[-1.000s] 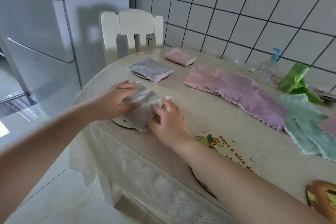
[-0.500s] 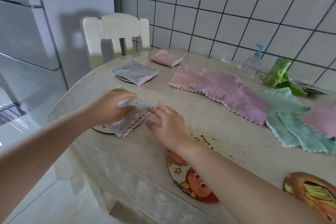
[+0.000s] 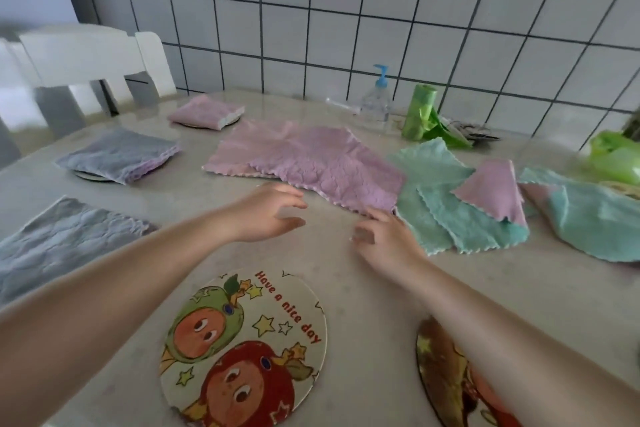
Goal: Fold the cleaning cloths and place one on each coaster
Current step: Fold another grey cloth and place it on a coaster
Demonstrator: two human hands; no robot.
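Soft, even daylight fills the view; the white chair (image 3: pixel 86 55) at left is smeared by blur, and wall lines bend near edges.

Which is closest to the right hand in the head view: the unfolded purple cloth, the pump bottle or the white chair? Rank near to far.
From the right hand:
1. Unfolded purple cloth: just above the fingertips, its near edge about touching them.
2. Pump bottle: farther back, by the tiled wall.
3. White chair: far left, beyond the table.
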